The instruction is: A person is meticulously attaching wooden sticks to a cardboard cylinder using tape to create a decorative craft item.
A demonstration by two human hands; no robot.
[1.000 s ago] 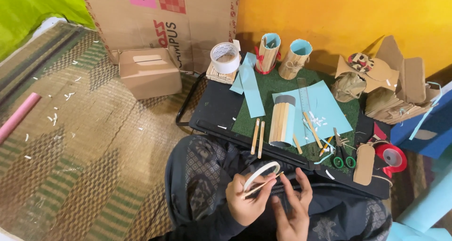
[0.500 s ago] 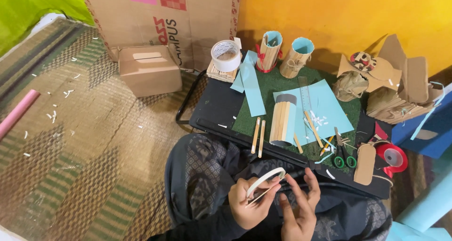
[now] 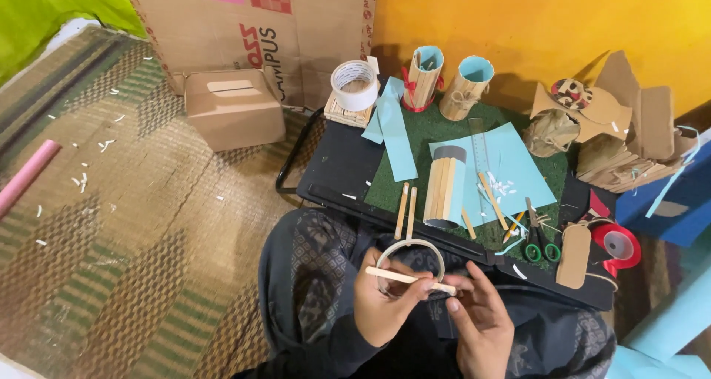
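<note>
**Taping a craft stick, low in the frame**

At the lower centre, the left hand (image 3: pixel 385 305) grips a thin roll of tape (image 3: pixel 409 264) together with one end of a pale wooden stick (image 3: pixel 404 278), which lies flat across the roll. The right hand (image 3: pixel 478 323) pinches the stick's other end between thumb and fingertips. As I judge it, the step goes best if the stick is kept level and the tape is drawn taut and straight along it, pressed down from one end so no crease forms.

Counted on the black tray (image 3: pixel 337 164) and green mat (image 3: pixel 433 131) above: two loose sticks (image 3: pixel 405 210) lying side by side, one half-clad tube (image 3: pixel 444 190) at centre, two finished stick-covered cups (image 3: pixel 444 79) at the top, one wide white tape roll (image 3: pixel 354 85), one pair of green-handled scissors (image 3: pixel 538 238) and one red tape reel (image 3: pixel 616 245) at the right
</note>
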